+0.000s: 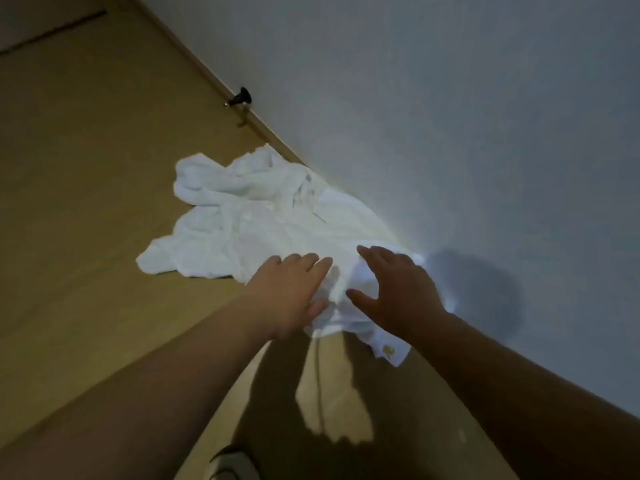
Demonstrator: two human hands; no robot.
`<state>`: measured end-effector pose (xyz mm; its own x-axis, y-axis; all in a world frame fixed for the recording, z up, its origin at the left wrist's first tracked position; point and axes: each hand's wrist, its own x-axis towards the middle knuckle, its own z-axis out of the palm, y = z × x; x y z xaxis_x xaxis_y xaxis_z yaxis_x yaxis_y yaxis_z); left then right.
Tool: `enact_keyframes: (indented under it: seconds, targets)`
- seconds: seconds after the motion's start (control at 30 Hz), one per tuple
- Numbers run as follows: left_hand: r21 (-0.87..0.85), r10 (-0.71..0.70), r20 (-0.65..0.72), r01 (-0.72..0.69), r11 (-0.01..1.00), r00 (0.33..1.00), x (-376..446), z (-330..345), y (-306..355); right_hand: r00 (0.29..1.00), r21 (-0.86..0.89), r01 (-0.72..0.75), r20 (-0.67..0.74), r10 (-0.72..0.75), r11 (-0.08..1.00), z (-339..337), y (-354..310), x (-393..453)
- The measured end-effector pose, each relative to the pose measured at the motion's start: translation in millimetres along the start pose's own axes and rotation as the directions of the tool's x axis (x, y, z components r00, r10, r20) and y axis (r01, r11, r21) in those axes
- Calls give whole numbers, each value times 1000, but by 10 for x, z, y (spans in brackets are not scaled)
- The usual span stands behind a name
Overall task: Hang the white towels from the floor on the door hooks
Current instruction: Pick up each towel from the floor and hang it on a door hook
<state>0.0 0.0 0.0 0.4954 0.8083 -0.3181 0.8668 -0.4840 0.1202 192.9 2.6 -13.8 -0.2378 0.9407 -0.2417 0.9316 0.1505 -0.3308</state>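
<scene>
Wooden floor (pixel 86 202) runs up to a pale wall (pixel 450 116), and along that seam lies the heap of white towels (pixel 249 223), with a small black doorstop (pixel 241 96) farther off beyond it; no door hooks are in view. Both my hands are stretched out over the near end of the heap; my left hand (pixel 291 292) lies flat with its fingers (pixel 311 263) straight and spread, resting on or just above the cloth, I cannot tell which; my right hand (pixel 398 292) is cupped, thumb apart from the rest, fingers (pixel 372 252) released and closed on nothing yet. Between my two hands a ridge of towel stands up, touching my left fingertips; a corner with a small gold mark (pixel 389 351) trails back under my right wrist. From my fingers the heap stretches away ahead and to the left, its long axis following the wall; the bulk lies beyond my left fingertips, the nearest folds right beneath both palms. Neither hand is clearly nearer; I judge the next move is to close both on that ridge and lift one towel free of the rest.
</scene>
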Motion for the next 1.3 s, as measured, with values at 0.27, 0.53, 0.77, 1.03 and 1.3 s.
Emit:
enact_keyframes:
  seconds: [0.27,0.53,0.77,1.03,1.3]
  targets:
    - [184,156,-120,-133,974,980,979,664,-202,990,-99,-37,-139,23,994,776,331,614]
    - [-423,-29,-169,-46,905,985,136,-541,-231,994,510,-5,-89,58,860,-483,-424,14]
    - [-428,-56,-180,-27,903,982,-1101,-2968,-196,988,401,-96,147,40,911,-2928,-1575,-551]
    - [-780,-168,-177,-34,625,970,-2636,-5391,3,915,704,268,27,-401,658,-5314,-2965,-1126]
    - [-879,-490,-304,-43,474,817,-3701,-6690,-298,753,722,496,-83,-652,482,-6330,-4238,-1171]
